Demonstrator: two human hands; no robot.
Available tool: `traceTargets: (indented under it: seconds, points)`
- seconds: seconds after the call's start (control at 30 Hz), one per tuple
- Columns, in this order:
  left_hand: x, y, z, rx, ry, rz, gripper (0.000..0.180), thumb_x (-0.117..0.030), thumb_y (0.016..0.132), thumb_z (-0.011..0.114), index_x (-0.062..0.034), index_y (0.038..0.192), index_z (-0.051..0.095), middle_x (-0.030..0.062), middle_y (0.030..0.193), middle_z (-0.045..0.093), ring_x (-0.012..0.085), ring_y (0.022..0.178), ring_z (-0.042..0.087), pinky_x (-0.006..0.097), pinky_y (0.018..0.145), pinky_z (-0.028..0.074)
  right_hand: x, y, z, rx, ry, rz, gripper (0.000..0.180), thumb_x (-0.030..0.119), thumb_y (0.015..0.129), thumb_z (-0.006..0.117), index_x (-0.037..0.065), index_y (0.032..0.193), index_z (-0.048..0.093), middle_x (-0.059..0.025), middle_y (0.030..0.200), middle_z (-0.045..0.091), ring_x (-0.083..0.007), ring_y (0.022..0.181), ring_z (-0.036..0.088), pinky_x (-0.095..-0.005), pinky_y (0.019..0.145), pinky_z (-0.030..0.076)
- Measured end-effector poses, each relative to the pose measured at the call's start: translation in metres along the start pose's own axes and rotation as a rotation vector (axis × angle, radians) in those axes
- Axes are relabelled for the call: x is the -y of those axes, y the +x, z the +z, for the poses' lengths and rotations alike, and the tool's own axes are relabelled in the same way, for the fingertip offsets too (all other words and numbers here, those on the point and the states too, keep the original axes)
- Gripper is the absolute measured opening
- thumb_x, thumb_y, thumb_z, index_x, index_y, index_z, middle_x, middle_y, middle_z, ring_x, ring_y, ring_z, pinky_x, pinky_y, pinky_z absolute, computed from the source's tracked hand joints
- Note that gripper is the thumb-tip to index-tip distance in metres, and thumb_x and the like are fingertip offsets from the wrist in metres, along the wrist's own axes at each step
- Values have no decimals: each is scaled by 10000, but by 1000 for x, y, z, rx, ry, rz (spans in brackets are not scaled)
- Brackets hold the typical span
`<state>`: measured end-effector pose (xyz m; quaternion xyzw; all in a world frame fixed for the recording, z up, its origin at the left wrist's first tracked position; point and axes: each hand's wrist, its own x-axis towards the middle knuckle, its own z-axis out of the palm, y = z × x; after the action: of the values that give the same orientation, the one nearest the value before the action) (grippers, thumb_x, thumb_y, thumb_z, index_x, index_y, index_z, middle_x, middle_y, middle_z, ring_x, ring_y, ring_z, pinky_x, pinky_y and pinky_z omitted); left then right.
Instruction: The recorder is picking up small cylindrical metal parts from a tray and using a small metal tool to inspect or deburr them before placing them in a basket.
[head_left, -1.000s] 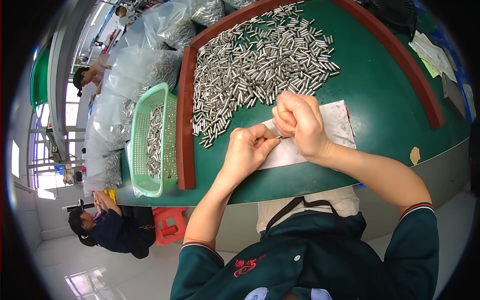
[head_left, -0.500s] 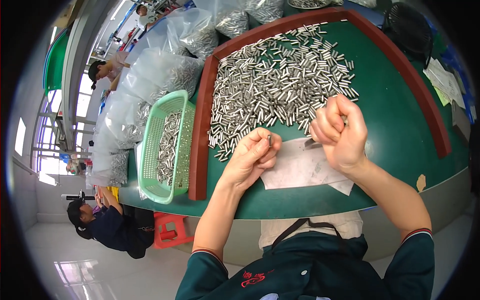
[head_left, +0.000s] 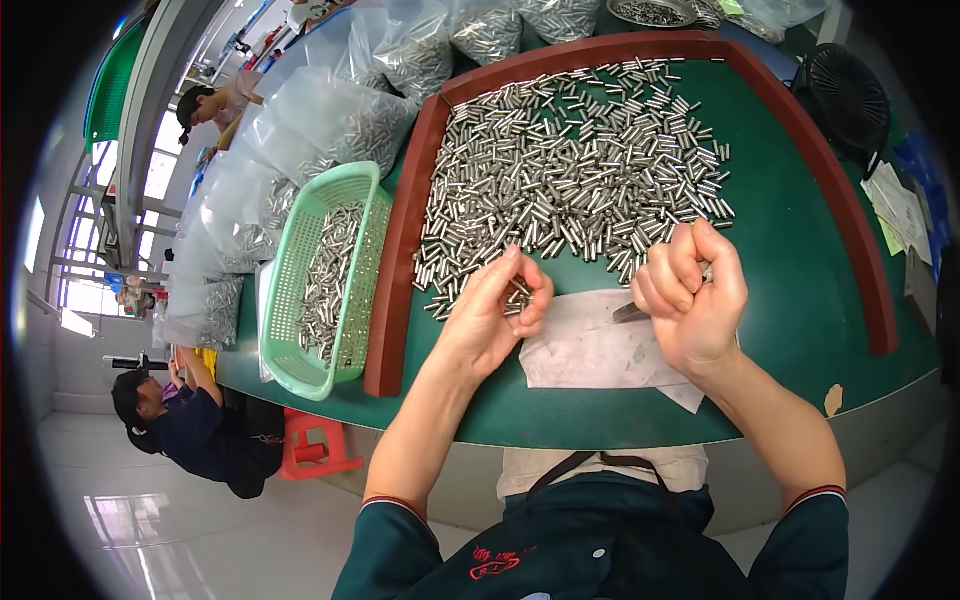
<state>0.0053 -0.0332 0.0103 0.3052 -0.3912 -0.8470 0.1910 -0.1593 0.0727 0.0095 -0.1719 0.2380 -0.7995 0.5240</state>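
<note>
My left hand [head_left: 490,318] is over the near edge of a large pile of short metal pins [head_left: 570,165]. Its fingers are curled and apart from the thumb. Several pins show in the gap, but I cannot tell whether they lie in the palm or on the table behind. My right hand [head_left: 692,300] is closed in a fist around a flat dark metal tool [head_left: 628,313], whose tip sticks out towards the left. Below that tip, a stained whitish cloth [head_left: 580,350] lies on the green table [head_left: 790,250].
A dark red rail [head_left: 395,270] borders the pile on the left, far and right sides. Left of it stands a green plastic basket [head_left: 283,335] with pins inside. Clear bags [head_left: 350,130] of pins line the left and far sides. A co-worker [head_left: 195,430] sits at the left.
My left fingers have spread; the pin pinched between them is no longer seen there. My right fist stays closed on the tool, slightly lower. The whole view has shifted a little.
</note>
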Motion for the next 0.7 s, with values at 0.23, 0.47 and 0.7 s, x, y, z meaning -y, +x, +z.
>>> traceTargets:
  seconds: [0.23, 0.47, 0.7]
  points:
    - [2, 20, 7, -331, 1384, 608, 122, -131, 730, 630, -17, 772, 613, 62, 457, 446, 149, 389, 418, 303, 410, 341, 1, -1, -1, -14, -24, 13, 396, 299, 878, 311, 127, 524, 266, 27, 400, 230, -76, 376, 151, -237, 388, 153]
    - [10, 26, 12, -380, 1574, 658, 88, -103, 690, 646, -34, 701, 593, 68, 441, 469, 231, 383, 468, 341, 401, 353, 1, -1, 1, -20, -47, 18, 396, 292, 882, 300, 125, 525, 264, 26, 402, 234, -75, 378, 153, -234, 390, 159]
    - [7, 5, 11, -221, 1278, 491, 46, -42, 684, 612, -5, 691, 585, -4, 413, 361, 58, 372, 345, 242, 376, 298, 1, -3, -1, 8, -48, -18, 389, 277, 881, 300, 120, 526, 263, 25, 408, 239, -71, 383, 159, -234, 390, 161]
